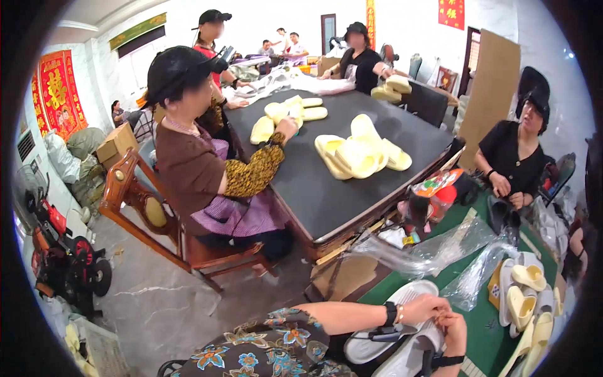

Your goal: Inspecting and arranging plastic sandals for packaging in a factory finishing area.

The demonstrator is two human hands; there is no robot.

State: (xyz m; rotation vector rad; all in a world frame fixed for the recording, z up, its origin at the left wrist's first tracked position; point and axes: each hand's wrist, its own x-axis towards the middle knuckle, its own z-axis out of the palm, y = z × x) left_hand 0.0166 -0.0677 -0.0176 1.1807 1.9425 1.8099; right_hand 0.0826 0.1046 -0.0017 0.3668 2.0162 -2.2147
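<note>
My left hand [419,309], with a black band at its wrist, meets my right hand [453,330] above the green table at the lower right. The fingertips of both are pinched together; whatever they hold is too small to make out. Beneath them lies a pair of light grey slippers: one slipper [411,291] shows its ridged sole bed, the other slipper [402,359] is partly covered by my right hand. Clear plastic bags [433,254] lie just beyond my hands. To their right are several stacked slippers, among them a pale yellow slipper [520,308].
Beyond the green table [386,290], a dark table [301,195] carries pale yellow slippers [361,154]. A person in brown [191,157] sits there on a wooden chair [132,207]. Another person in black [512,160] is at the right. A red-lidded jar [445,196] stands between the tables.
</note>
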